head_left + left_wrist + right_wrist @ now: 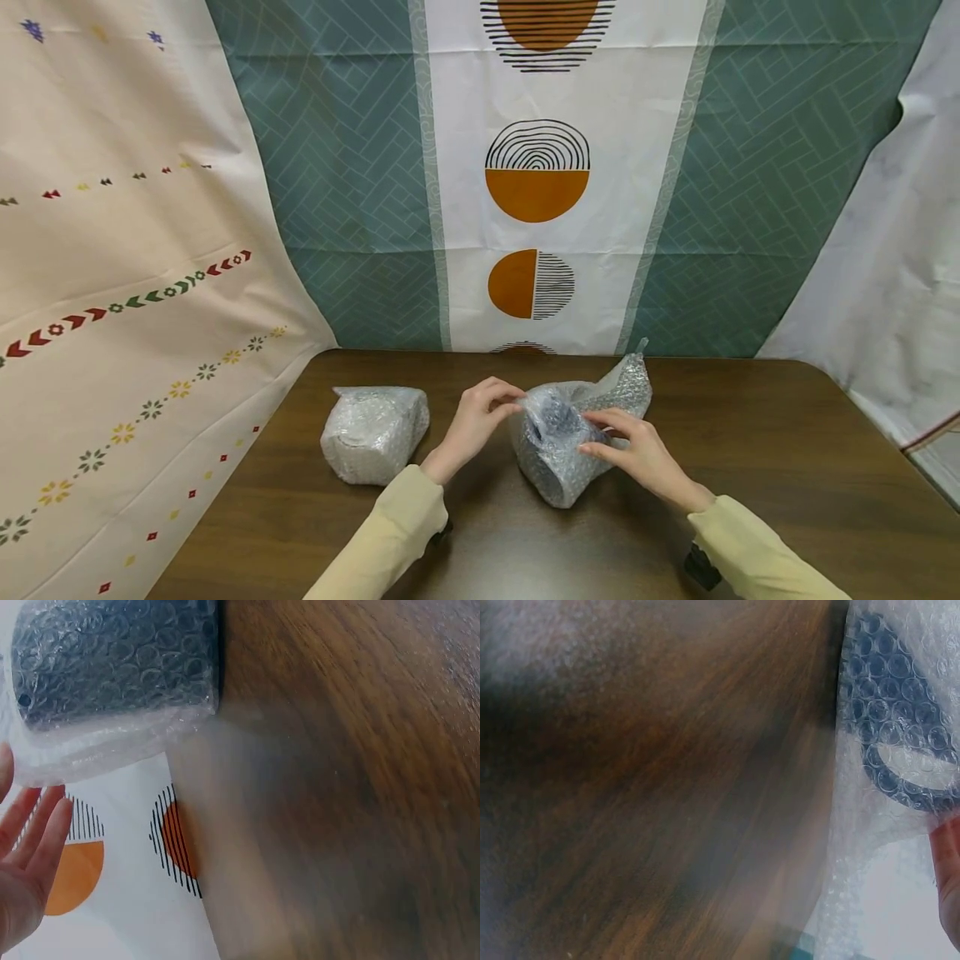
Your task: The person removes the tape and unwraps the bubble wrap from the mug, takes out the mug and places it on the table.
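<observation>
A dark mug (892, 697) shows through layers of clear bubble wrap (558, 492) at the middle of the table; its curved handle is visible in the right wrist view. From the upper left, my left hand (474, 423) pinches the wrap's edge with thumb and fingertips. My right hand (637, 454) holds the wrap on the opposite side, thumb and fingers spaced apart. A loose tail of wrap stretches away toward the back right. In the left wrist view the dark wall of the mug lies under the bubbles, with the left fingers (49, 832) at the wrap's edge.
Another bubble-wrapped bundle (375, 437) sits to the left, its contents hidden. Both stand on a brown wooden table (750, 442). A patterned cloth (532, 233) hangs behind the table's far edge, with lighter cloth (150, 350) along the left.
</observation>
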The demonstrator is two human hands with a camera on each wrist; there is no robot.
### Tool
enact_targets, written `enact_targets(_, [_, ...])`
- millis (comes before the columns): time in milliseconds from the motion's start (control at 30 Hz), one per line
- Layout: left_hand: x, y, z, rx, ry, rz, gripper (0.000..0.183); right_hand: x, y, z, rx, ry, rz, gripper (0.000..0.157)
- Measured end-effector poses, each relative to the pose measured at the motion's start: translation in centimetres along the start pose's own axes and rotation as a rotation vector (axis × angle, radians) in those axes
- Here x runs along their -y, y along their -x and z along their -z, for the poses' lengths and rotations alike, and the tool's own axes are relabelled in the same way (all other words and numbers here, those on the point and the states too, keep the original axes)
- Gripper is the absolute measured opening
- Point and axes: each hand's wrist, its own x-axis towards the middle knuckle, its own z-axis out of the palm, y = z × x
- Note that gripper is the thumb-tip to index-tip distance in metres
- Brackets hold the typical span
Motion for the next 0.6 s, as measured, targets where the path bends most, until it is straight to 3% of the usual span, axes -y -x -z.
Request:
enact_targets(133, [-0.2, 0.0, 0.2, -0.092, 0.034, 0.048, 0.014, 0.0, 0.0, 0.0, 0.002, -0.002, -0.004, 0.041])
enact_targets(200, [0.0, 0.0, 0.3, -0.129, 0.043, 0.089, 0.013, 1.2, -0.1, 0.3, 0.007, -0.003, -0.011, 0.04])
enact_targets(367, [0.8, -0.2, 0.4, -0.177, 0.055, 0.224, 0.012, 4.0, -0.6, 0.9, 0.018, -0.01, -0.033, 0.039])
enact_targets(600, [1.5, -0.7, 0.6, -0.241, 0.094, 0.342, 0.013, 4.1, -0.6, 0.8, 0.026, -0.006, -0.058, 0.04])
